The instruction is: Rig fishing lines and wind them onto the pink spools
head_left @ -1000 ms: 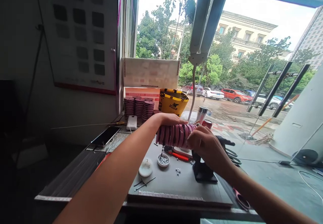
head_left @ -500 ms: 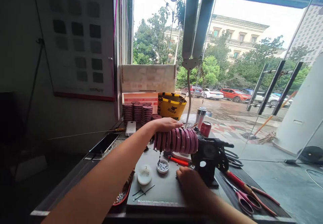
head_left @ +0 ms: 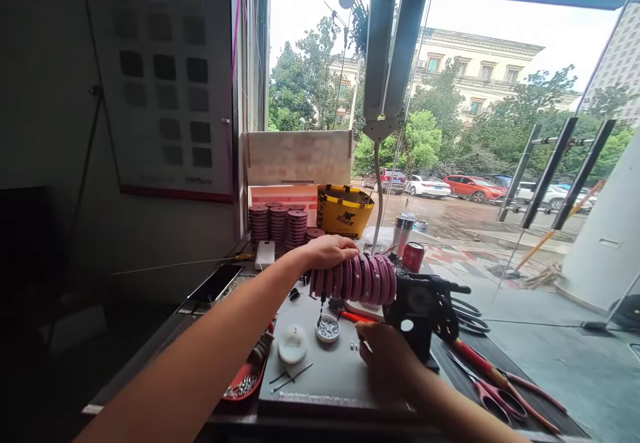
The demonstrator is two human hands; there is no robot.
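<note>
**Pink discs held on the winder, right hand down at the mat**

The left hand (head_left: 327,251) lies over the top of a row of pink discs (head_left: 356,278), fingers curled down onto them and grasping the row at its left end. The row runs sideways and meets a black winding device (head_left: 423,306) at its 3 o'clock end, above the grey mat (head_left: 325,373) on the table (head_left: 505,423).

The right hand (head_left: 387,358) rests low on the mat, at 6 o'clock from the discs and just beside the device's base. Its fingers are bunched at a few small beads (head_left: 353,346); whether they pinch anything cannot be told.

At 9 o'clock from that hand stand a small dish of beads (head_left: 328,328) and a white round lid (head_left: 293,342). Pink-handled scissors (head_left: 493,400) lie at 3 o'clock. Stacks of pink discs (head_left: 279,223) and a yellow tub (head_left: 344,211) stand at 12 o'clock, by the window.
</note>
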